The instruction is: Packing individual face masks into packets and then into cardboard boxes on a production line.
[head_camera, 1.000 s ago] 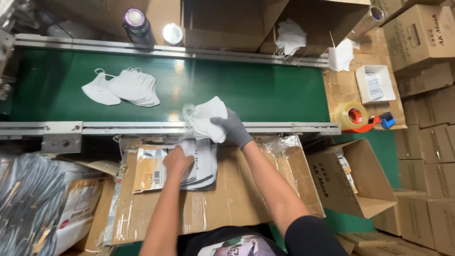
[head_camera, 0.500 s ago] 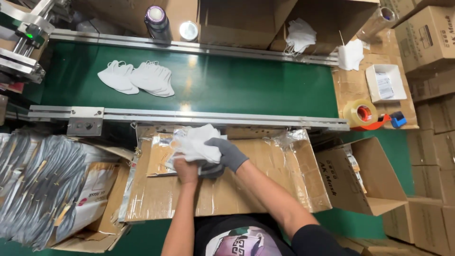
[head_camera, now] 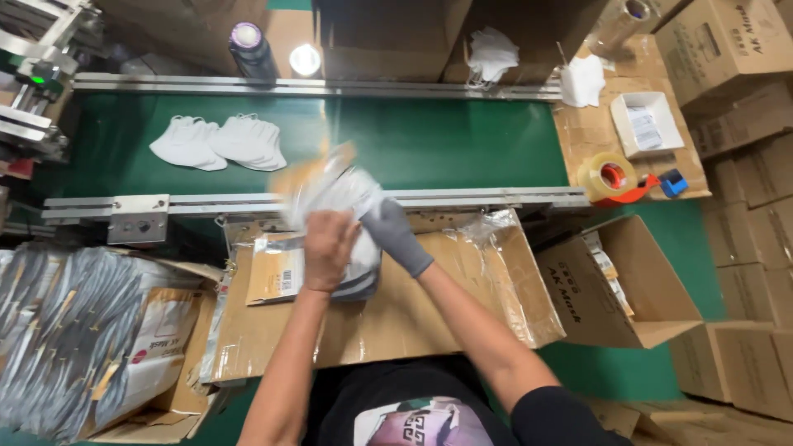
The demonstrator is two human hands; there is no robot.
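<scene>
My bare left hand (head_camera: 329, 246) and my grey-gloved right hand (head_camera: 395, 234) both grip a blurred bundle of white masks in a clear pouch (head_camera: 330, 190), lifted over the near rail of the green conveyor belt (head_camera: 438, 140). Under the hands a stack of flat pouches (head_camera: 277, 272) lies on a sheet of cardboard (head_camera: 396, 314). A pile of white folded masks (head_camera: 219, 142) rests on the belt to the left.
A box of grey packaged goods (head_camera: 74, 330) stands at the left, an open carton (head_camera: 611, 281) at the right. A tape dispenser (head_camera: 615, 180) and small white box (head_camera: 648, 124) sit on the right. Stacked cartons (head_camera: 743, 165) line the right edge. A bottle (head_camera: 250, 49) stands beyond the belt.
Both hands have lifted the bundle of masks and pouch from the cardboard up toward the belt rail. The view has shifted slightly.
</scene>
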